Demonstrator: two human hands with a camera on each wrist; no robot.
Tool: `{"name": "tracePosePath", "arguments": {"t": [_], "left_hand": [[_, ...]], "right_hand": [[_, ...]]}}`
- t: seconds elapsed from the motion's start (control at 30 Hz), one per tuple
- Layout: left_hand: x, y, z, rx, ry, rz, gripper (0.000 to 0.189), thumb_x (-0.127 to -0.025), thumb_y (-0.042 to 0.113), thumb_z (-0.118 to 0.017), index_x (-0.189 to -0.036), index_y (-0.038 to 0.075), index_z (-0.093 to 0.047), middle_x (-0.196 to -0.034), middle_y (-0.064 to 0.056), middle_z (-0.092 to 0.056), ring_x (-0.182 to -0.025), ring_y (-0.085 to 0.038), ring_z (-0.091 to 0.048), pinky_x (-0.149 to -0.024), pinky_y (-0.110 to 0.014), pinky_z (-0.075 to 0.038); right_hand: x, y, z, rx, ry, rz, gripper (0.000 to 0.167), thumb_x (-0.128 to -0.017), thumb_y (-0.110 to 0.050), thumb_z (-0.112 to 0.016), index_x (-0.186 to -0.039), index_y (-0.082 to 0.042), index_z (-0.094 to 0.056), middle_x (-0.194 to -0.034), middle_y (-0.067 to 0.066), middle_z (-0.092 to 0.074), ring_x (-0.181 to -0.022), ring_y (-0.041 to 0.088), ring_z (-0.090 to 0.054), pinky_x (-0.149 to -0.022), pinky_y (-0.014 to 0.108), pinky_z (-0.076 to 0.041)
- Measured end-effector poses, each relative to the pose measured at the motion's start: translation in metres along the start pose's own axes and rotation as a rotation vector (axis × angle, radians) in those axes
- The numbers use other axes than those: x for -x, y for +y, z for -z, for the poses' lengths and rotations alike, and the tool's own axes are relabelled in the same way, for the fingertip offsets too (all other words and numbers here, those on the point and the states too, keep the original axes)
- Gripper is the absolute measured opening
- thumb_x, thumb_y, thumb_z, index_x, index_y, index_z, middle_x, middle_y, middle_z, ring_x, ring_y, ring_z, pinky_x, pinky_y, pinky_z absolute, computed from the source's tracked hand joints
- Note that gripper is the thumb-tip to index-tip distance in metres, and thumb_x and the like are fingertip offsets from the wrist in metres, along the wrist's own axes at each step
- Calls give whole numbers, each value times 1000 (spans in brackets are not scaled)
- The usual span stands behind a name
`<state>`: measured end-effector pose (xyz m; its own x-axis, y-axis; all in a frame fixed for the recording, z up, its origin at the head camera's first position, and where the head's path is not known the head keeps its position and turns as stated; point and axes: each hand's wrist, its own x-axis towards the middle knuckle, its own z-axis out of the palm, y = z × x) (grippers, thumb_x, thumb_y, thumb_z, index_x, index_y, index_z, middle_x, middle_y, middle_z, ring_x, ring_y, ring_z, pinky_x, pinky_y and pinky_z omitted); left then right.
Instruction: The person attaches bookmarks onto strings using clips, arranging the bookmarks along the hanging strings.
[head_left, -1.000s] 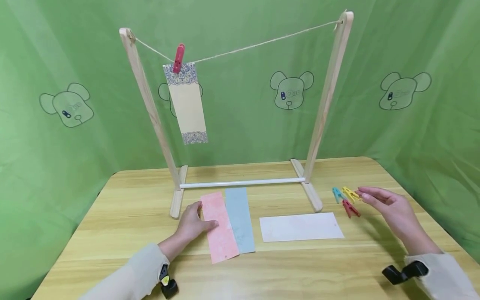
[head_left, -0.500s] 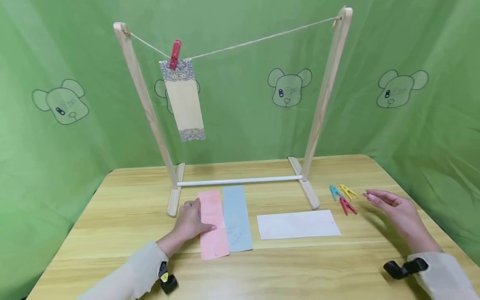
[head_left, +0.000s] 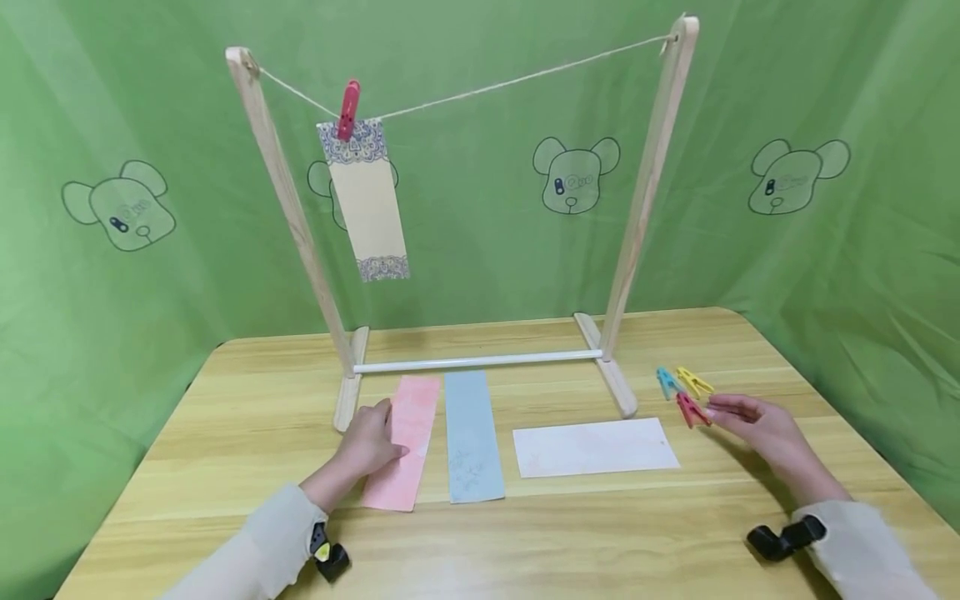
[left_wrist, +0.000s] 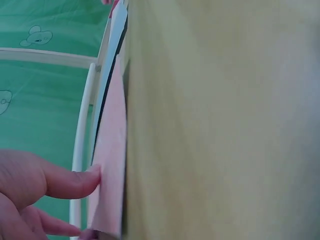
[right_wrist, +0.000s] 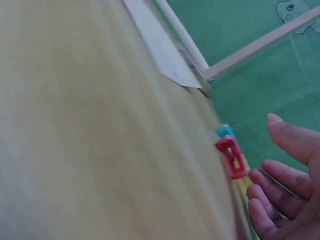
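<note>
A long pink paper card [head_left: 415, 417] lies at a slant on the table. My left hand [head_left: 367, 442] holds it by its left side, thumb [left_wrist: 75, 184] on its face and fingers at its edge. Beside it lies a light blue card [head_left: 474, 437], and farther right a white card [head_left: 596, 448]. My right hand [head_left: 761, 429] is by a red clothespin [head_left: 693, 410], its thumb and fingers spread apart in the right wrist view. Blue [head_left: 667, 383] and yellow [head_left: 695, 382] clothespins lie close to the red one.
A wooden stand [head_left: 288, 200] with a white crossbar [head_left: 480, 362] rises at the table's back. From its string [head_left: 517, 85] hangs a patterned cream card [head_left: 369, 208], clipped by a red clothespin [head_left: 348, 110]. A green curtain [head_left: 480, 242] surrounds the table [head_left: 570, 542].
The pink card has turned and slid left, off the blue card, with my left hand. My right hand has moved from the yellow clothespin toward the red one.
</note>
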<state>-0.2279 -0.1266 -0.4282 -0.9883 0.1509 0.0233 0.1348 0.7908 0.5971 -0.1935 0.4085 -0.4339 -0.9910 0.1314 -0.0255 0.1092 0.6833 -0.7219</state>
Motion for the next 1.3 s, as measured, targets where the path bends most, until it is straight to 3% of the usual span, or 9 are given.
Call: {"name": "tracePosePath", "arguments": {"t": [0.07, 0.17, 0.33, 0.63, 0.87, 1.07, 1.3], "left_hand": [[0, -1, 2, -8, -14, 2, 44, -67, 4, -82, -100, -5, -55, -77, -11, -56, -72, -22, -53, -59, -32, -49], [0, -3, 7, -38, -43, 18, 39, -69, 7, -82, -96, -3, -55, -73, -7, -52, -66, -20, -49, -53, -28, -43], [2, -7, 13, -50, -50, 41, 44, -70, 8, -82, -102, -6, -55, -77, -7, -53, -69, -19, -49, -56, -27, -43], [0, -9, 18, -22, -80, 67, 36, -68, 9, -83, -88, 0, -55, -76, -6, -54, -67, -18, -49, -54, -24, -42], [-4, -16, 20, 94, -105, 122, 34, -70, 5, -81, -89, 1, -53, -82, -8, -56, -72, -19, -52, -57, -25, -48], [-10, -23, 25, 193, -110, 136, 27, -75, 0, -76, -91, 0, -54, -79, -8, -55, -70, -18, -51, -57, -25, -47], [-16, -25, 32, 338, -163, 139, 14, -83, -4, -65, -94, -4, -56, -76, -8, -55, -66, -16, -51, -57, -24, -46]], "right_hand": [[0, 0, -3, 12, 0, -5, 69, -88, -47, -60, -131, 5, -48, -131, 30, -48, -92, -5, -42, -73, 16, -40], [-1, 0, -6, 46, 9, -3, 70, -87, -48, -63, -129, 6, -50, -125, 29, -53, -88, -3, -45, -69, 16, -40], [-2, -2, -11, 74, 46, 55, 62, -85, -40, -69, -121, 8, -55, -107, 22, -61, -78, -2, -49, -63, 14, -44], [-5, -6, -20, 173, 94, 76, 55, -80, -36, -74, -107, 9, -57, -85, 11, -58, -73, 17, -48, -55, 21, -41], [-3, -9, -20, 215, 110, 71, 45, -79, -31, -75, -95, 6, -57, -76, 7, -52, -68, 18, -44, -55, 25, -37], [-2, -7, -20, 203, 120, 70, 43, -81, -31, -74, -95, 6, -58, -78, 8, -56, -69, 18, -46, -55, 23, -39], [0, -9, -18, 162, 188, 82, 47, -80, -32, -75, -101, 8, -60, -84, 15, -62, -72, 19, -52, -54, 21, -42]]}}
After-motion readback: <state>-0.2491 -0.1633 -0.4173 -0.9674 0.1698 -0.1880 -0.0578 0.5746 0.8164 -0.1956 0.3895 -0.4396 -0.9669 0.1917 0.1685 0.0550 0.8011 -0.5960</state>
